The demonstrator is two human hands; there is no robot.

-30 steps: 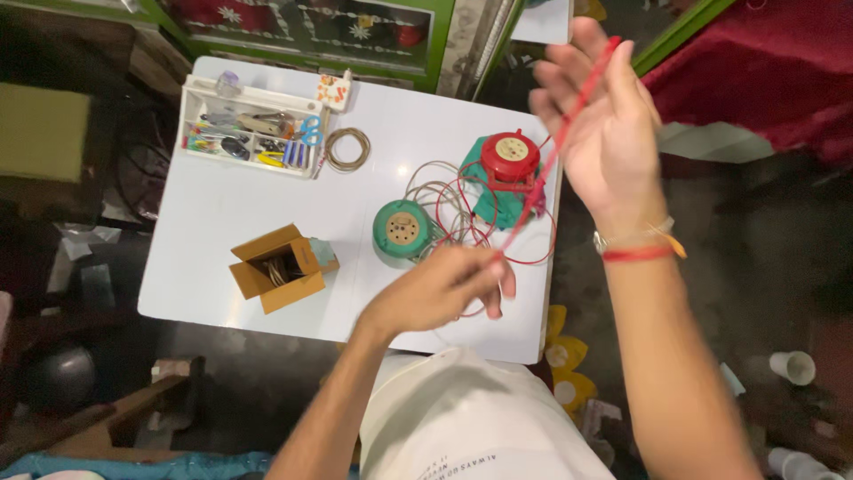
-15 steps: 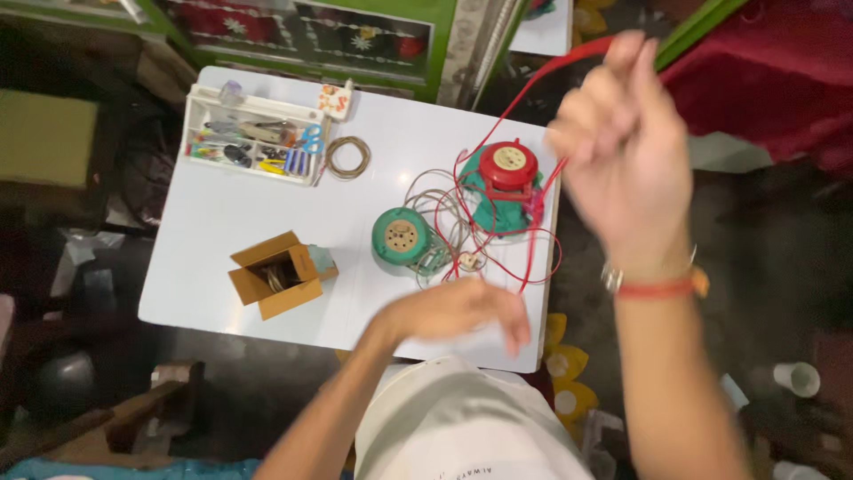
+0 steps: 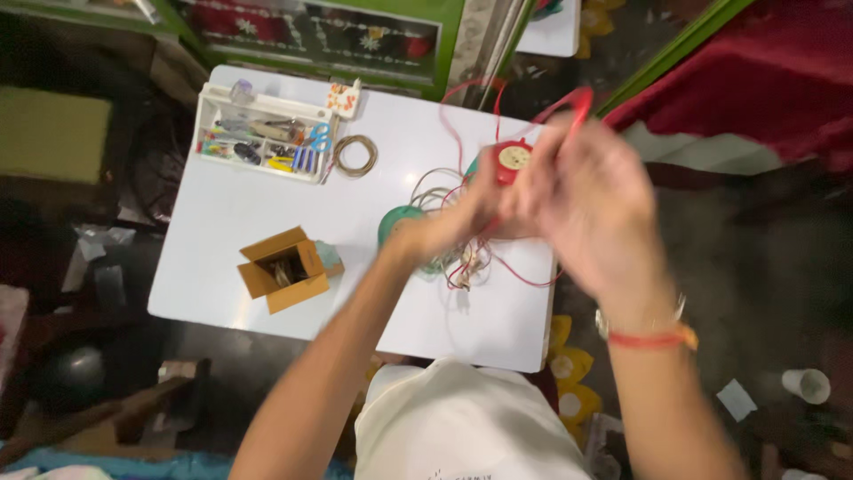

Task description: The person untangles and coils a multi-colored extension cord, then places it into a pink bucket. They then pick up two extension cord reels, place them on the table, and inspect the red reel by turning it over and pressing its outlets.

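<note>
1. Your hands came together. 1 s ago they were well apart, the right up at 1 o'clock and the left low near the table's front edge, with the red wire (image 3: 462, 133) stretched taut between them. Now the left hand (image 3: 453, 218) and right hand (image 3: 586, 200) meet above the table's 3 o'clock side, touching or nearly so.

2. The wire's no longer a straight line. It arcs up in a slack loop toward 12 o'clock over the hands, and more of it trails down by the tangle of cords (image 3: 466, 262) on the white table (image 3: 222, 231).

3. Fingers: both hands are motion-blurred. Right looks curled w/ red wire showing at its fingertips, so prob. pinching it; how tightly closed, can't tell. Left is bunched toward the right; whether it has hold of the wire, can't tell.

4. Red reel (image 3: 513, 160) sits just behind the hands at 12 o'clock, half hidden. Green reel (image 3: 395, 222) is mostly covered by your left wrist.

5. Unchanged: cardboard box (image 3: 283, 269) at 9 o'clock, organiser tray (image 3: 258, 133) and small wire coil (image 3: 355, 156) at 10–11 o'clock.

6. Judgement: looks like one pull of wire is finished and you're regripping close in.
</note>
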